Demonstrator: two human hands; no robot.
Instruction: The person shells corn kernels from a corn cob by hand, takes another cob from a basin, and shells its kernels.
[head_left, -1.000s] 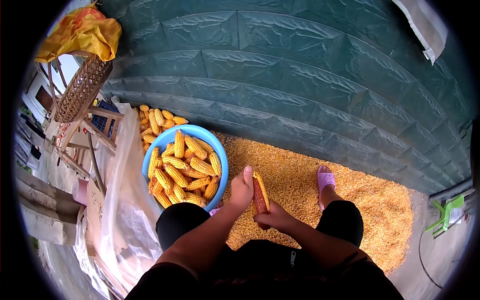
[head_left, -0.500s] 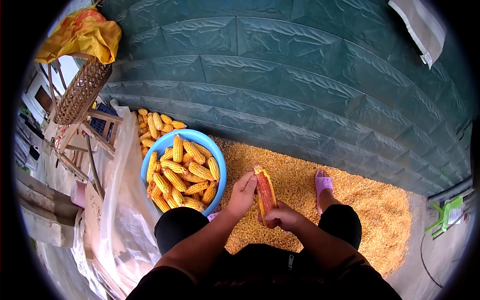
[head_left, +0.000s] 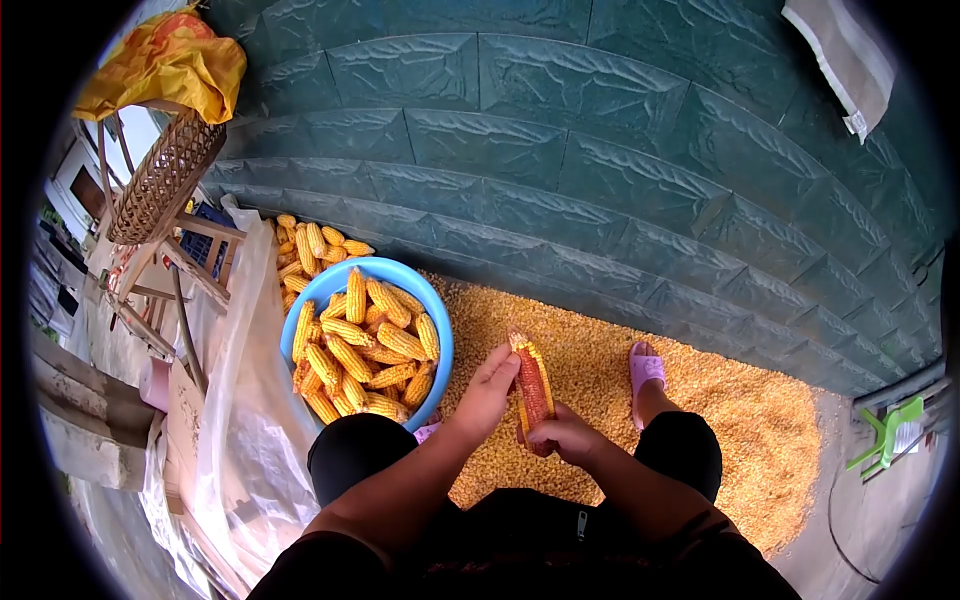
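Corn cob [head_left: 535, 388] between the two hands, in front of the body and above the grain; tilted slightly, tip away from the wearer; red core bare along most of the upper face, yellow kernels left near the tip and down the edges.

Left hand [head_left: 486, 390] clamped on the cob's upper part, thumb and fingers pressed to its side; right hand [head_left: 568, 434] clamped round the lower end, thumb laid across it; the two hands apart from each other, cob bridging them.

Below, loose kernels [head_left: 590, 335] spread thickly over the ground, between the legs and out to the right; a pink slipper [head_left: 647, 368] on the right foot, set amid the kernels; its mate mostly hidden by the left knee.

To the left, near the left hand, a blue basin [head_left: 404, 272] heaped with yellow ears [head_left: 350, 350]; more ears piled [head_left: 312, 243] behind it, by the wall.

Farther left, clear plastic sheeting [head_left: 245, 440]; beyond it a woven basket [head_left: 165, 185] tipped against a wooden frame [head_left: 195, 270], a yellow-orange sack [head_left: 170, 70] above.

Ahead, a dark green block-patterned wall [head_left: 560, 130]; at far right, a green chair [head_left: 888, 435], small and partly cut off.
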